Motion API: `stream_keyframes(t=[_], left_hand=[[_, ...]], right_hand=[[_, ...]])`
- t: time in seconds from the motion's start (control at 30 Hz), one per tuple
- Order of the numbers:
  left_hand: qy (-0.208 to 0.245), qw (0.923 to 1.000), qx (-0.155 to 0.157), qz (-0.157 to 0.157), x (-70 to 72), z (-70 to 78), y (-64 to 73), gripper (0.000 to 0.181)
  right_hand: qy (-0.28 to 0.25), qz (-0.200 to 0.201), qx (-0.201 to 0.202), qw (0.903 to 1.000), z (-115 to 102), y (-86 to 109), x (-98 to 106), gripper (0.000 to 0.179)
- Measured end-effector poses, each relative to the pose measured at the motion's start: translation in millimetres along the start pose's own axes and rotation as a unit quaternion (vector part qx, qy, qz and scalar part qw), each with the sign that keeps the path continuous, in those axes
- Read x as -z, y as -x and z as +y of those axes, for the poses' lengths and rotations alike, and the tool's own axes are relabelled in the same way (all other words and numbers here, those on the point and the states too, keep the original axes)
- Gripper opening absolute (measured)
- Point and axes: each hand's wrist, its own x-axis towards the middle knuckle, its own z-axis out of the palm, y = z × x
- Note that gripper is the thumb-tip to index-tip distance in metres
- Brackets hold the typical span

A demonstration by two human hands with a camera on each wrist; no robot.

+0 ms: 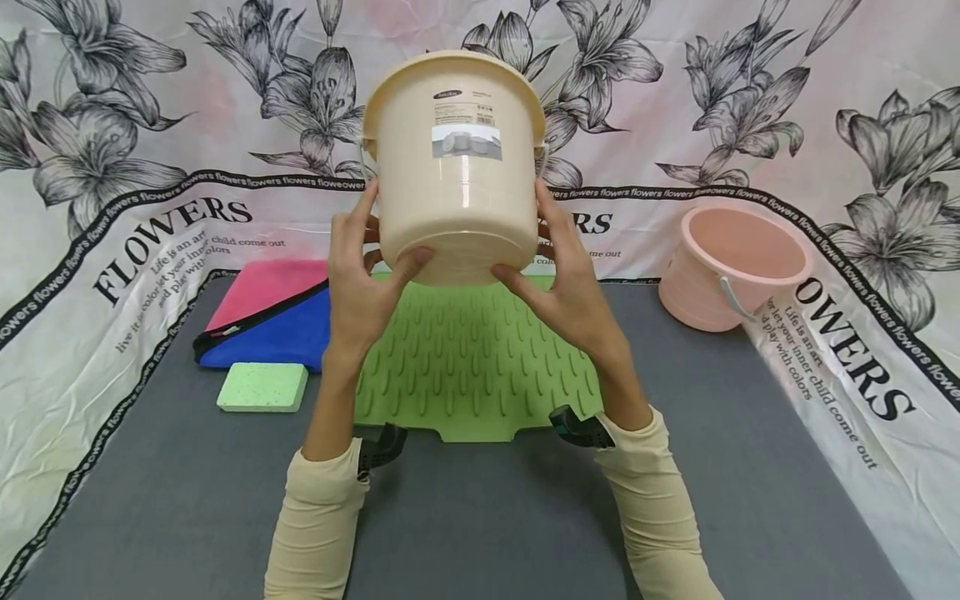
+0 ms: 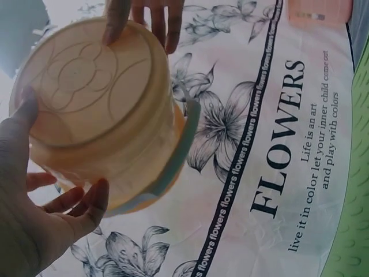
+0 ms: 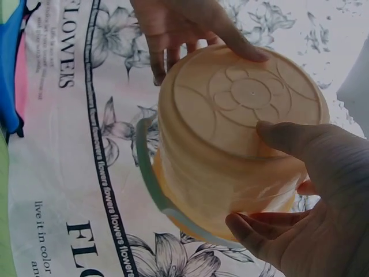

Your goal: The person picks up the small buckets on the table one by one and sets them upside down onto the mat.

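Observation:
A cream bucket (image 1: pixel 459 200) with a printed label (image 1: pixel 467 133) is held up in the air, its base tipped toward me. My left hand (image 1: pixel 360 279) grips its left side, thumb on the edge of the base and fingers along the wall. On the opposite side my right hand (image 1: pixel 562 271) holds it the same way. Both wrist views show the bucket's base (image 3: pixel 251 95) with a flower-like relief. A grey handle (image 2: pixel 179 158) hangs along its far side, near the rim.
Beneath the bucket lies a green ridged mat (image 1: pixel 480 367) on the grey table (image 1: pixel 465 517). Left of it are a pink and blue folded cloth (image 1: pixel 273 321) and a light green sponge (image 1: pixel 262 387). A pink bucket (image 1: pixel 705 283) stands at the back right, before the flower-print backdrop (image 1: pixel 300 208).

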Motion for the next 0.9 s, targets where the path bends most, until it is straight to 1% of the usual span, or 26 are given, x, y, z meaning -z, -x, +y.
stream_keyframes(t=[0.13, 0.2, 0.27, 0.33, 0.43, 0.53, 0.6, 0.77, 0.83, 0.9], left_hand=[[-0.018, 0.9996, 0.006, 0.023, -1.9, 2.8, 0.8, 0.111], [-0.018, 0.9994, 0.012, 0.028, -2.9, 4.1, 2.3, 0.111], [-0.017, 0.9994, 0.01, 0.029, -3.8, 4.8, 3.6, 0.111], [-0.015, 0.9996, 0.003, 0.025, -4.6, 4.8, 3.7, 0.108], [-0.01, 0.9996, -0.018, 0.021, -5.4, 3.7, 2.7, 0.101], [-0.012, 0.9991, -0.038, 0.016, -5.4, 3.0, 2.2, 0.1], [-0.02, 0.9985, -0.052, 0.006, -4.9, 3.7, 1.3, 0.104], [-0.061, 0.9941, -0.082, -0.038, -3.4, 5.6, 0.7, 0.131], [-0.068, 0.9929, -0.088, -0.042, -3.8, 6.1, 2.2, 0.14], [-0.059, 0.9929, -0.095, -0.038, -5.0, 6.2, 4.1, 0.146]], right_hand=[[0.001, -0.003, 0.001, 1.0, -0.9, 0.5, -2.4, 0.1], [0.005, -0.003, 0.002, 1.0, -0.9, 1.5, -3.1, 0.099], [0.007, -0.001, 0.006, 1.0, -1.4, 2.0, -3.3, 0.096], [0.013, 0.004, 0.012, 0.9998, -2.2, 2.1, -2.8, 0.092], [0.015, 0.01, 0.017, 0.9997, -3.6, 1.8, -1.6, 0.084], [0.019, 0.009, 0.014, 0.9997, -4.9, 2.4, -0.6, 0.079], [0.019, 0.006, 0.014, 0.9997, -5.6, 2.1, -0.1, 0.078], [0.036, 0.0, 0.003, 0.9994, -8.0, 3.2, 1.2, 0.077], [0.044, -0.006, -0.004, 0.999, -8.9, 4.3, 2.1, 0.076], [0.047, -0.016, -0.008, 0.9987, -8.7, 5.4, 2.8, 0.074]])
